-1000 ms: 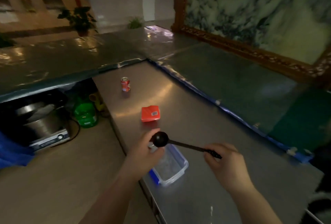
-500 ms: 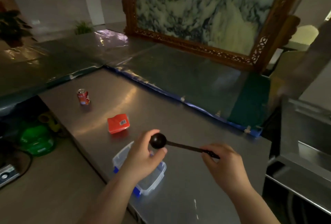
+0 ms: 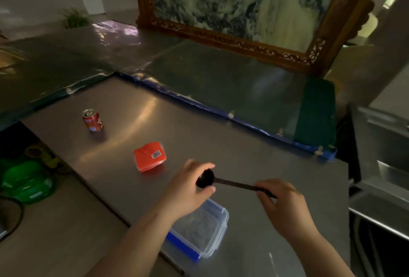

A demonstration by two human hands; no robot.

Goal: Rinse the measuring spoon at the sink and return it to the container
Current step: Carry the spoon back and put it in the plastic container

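Hands (image 3: 285, 206) grip slim black round-bowled measuring spoon (image 3: 223, 181).

Dim and murky throughout, with soft sheen streaking across the steel bench (image 3: 199, 121) and glare on the wet-looking surface far left. Brighter top right. Wide-angle bending at the edges; overall soft, slightly motion-blurred, grainy in shadows.
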